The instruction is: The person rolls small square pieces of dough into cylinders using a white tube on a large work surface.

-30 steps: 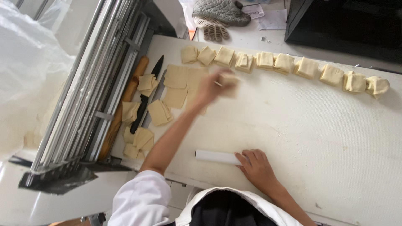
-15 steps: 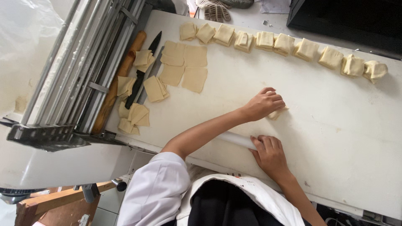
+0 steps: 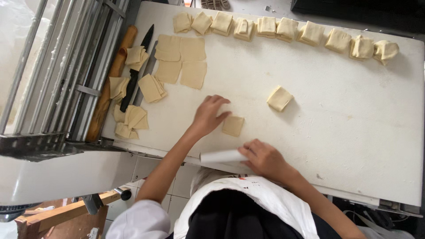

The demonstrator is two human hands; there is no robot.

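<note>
The right hand wraps a small white roller while the left hand, fingers spread flat, steadies a dough square just beyond the roller, ready for flattening.

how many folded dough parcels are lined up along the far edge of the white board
10 folded dough parcels run in one row along the far edge, left end to right end. One more lies apart, mid-board.

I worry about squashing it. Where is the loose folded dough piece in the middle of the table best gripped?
By its two side edges, from above: the folded dough piece lies flat and apart from everything, so fingers fit around it.
</note>
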